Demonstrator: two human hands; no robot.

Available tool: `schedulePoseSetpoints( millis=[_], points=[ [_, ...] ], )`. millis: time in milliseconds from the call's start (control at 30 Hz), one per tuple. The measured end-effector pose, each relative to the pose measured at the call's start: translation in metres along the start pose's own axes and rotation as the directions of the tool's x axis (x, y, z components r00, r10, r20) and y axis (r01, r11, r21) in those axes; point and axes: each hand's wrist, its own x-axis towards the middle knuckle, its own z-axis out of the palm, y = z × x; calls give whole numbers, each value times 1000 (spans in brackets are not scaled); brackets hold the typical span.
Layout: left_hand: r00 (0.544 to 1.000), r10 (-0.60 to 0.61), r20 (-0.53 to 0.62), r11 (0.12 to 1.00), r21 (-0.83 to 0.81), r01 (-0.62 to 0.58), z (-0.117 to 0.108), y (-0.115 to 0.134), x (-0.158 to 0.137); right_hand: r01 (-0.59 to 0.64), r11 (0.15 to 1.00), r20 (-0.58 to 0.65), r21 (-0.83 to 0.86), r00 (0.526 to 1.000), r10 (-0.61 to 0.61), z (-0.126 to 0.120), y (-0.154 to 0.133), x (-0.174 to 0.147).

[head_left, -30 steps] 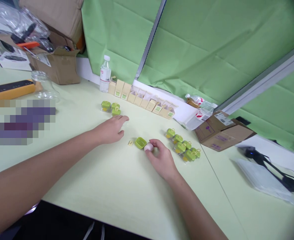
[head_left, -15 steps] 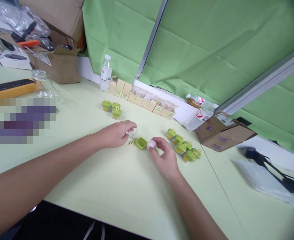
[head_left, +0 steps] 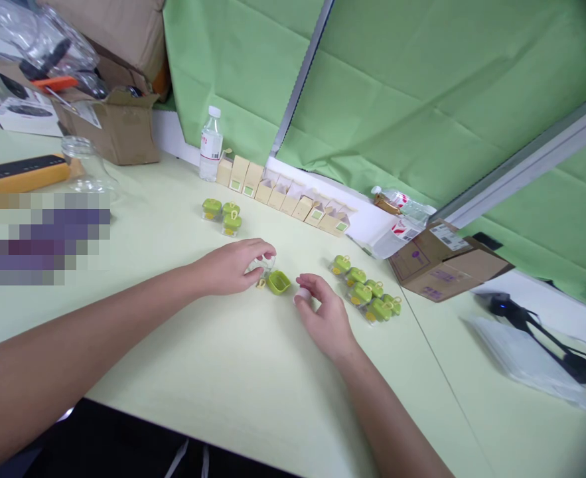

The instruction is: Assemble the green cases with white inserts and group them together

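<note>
My left hand [head_left: 245, 265] curls its thumb and fingers around a small clear plastic cup [head_left: 267, 264], partly hidden by the fingers. Just right of that cup, an open green lid-like shell [head_left: 279, 283] lies on the table, hollow side up. A tiny pale-yellow loop piece [head_left: 261, 283] rests beside it, below my left fingertips. My right hand [head_left: 325, 305] has a small pale pinkish-white round object [head_left: 303, 293] between thumb and fingers, low over the table; the fingers cover part of it, and its kind is unclear.
Several green-lidded little containers [head_left: 360, 293] stand right of my right hand, and three more [head_left: 231, 222] beyond my left. Behind them run a row of small cardboard boxes [head_left: 277, 196] and a water bottle [head_left: 211, 144]. A larger carton [head_left: 437, 262] sits at the right.
The green shell has shifted slightly left and tilted toward the clear cup. My right fingers have spread a little around the round object, which sits slightly lower. My left hand has barely moved.
</note>
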Motion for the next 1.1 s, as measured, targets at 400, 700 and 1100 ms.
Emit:
schedulePoseSetpoints(
  millis=[400, 700, 1100],
  points=[
    [985, -35, -170, 991, 118, 55, -4, -7, 4, -29, 999, -75, -26, 997, 27, -6, -1, 5],
    [959, -173, -225, 980, 59, 191, -4, -18, 5, -87, 995, -129, -47, 988, 81, -19, -1, 10],
    [951, -160, -264, 982, 61, 181, -5, -24, 7, -177, 984, -270, -21, 949, 165, -36, -2, 16]
  ],
)
